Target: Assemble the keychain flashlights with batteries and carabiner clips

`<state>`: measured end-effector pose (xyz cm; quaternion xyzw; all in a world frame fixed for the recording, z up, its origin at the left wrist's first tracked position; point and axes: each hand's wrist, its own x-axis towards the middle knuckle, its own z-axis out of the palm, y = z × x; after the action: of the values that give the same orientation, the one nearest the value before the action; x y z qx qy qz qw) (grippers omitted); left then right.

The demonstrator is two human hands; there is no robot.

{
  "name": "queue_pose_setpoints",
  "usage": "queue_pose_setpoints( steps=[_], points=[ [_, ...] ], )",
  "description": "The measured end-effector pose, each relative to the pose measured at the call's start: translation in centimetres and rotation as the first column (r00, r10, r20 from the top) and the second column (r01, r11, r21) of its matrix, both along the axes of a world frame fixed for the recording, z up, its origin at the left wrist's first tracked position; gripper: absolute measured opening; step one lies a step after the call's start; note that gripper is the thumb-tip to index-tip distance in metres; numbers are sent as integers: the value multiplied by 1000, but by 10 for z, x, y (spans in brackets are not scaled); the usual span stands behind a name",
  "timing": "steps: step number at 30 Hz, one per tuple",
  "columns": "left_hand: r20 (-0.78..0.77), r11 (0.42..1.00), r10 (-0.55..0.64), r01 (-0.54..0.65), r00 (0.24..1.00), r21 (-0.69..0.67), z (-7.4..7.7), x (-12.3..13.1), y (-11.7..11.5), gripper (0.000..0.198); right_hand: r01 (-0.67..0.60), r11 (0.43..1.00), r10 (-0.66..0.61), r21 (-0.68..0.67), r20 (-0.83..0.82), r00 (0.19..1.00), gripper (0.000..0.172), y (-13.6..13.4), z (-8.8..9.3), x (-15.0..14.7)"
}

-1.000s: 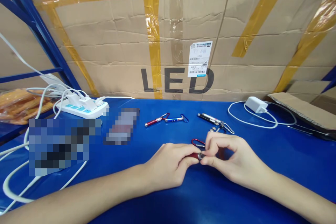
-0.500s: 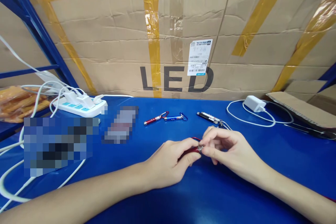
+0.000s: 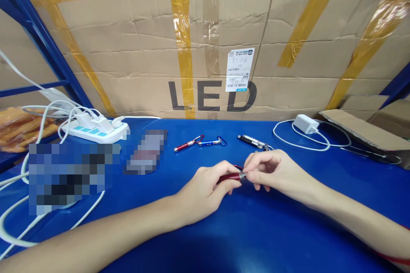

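Observation:
My left hand point(image 3: 205, 196) is wrapped round a small red keychain penlight point(image 3: 229, 177), whose silver end points right. A red clip loop shows just behind it. Thumb and fingers of my right hand point(image 3: 269, 170) pinch at that silver end; whether they hold a separate small part is hidden. Beyond my hands on the blue table point(image 3: 198, 247) lie a similar red penlight point(image 3: 184, 146) and a blue penlight point(image 3: 209, 143), each with a clip. Black and silver penlights point(image 3: 253, 141) lie side by side past my right hand.
A white power strip point(image 3: 96, 132) with plugs and looping cables stands at the left. Blurred-out items point(image 3: 145, 151) lie near it. A white charger point(image 3: 306, 124) with its cable sits at the right, by an open cardboard box point(image 3: 361, 130). A large taped carton point(image 3: 137, 51) closes off the back.
The fingers of my left hand have opened slightly, so more of the red penlight's body shows. My right hand still pinches its silver end. The view has shifted a little.

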<state>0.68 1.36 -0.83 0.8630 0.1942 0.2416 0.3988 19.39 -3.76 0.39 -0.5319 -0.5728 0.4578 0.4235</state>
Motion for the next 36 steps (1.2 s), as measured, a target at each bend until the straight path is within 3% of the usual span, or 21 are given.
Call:
queue_pose_setpoints(
  steps=[8,19,26,32,36],
  points=[
    [-31,995,-76,78,997,59,-2,-3,-1,12,-45,995,44,-92,-18,999,18,4,-4,3],
    [15,998,-51,51,999,24,-5,-3,-1,25,9,992,-5,-124,34,999,26,4,-3,-2],
    [-2,996,3,-3,1000,86,-6,-2,1,21,-7,992,15,-122,59,998,32,6,-9,1],
    [-27,998,37,-36,999,57,-3,-2,0,20,33,995,-40,90,80,996,27,4,-11,0],
    [-28,997,37,-35,999,63,0,-2,0,20,30,925,-99,378,164,981,21,0,-10,-2]
  ],
)
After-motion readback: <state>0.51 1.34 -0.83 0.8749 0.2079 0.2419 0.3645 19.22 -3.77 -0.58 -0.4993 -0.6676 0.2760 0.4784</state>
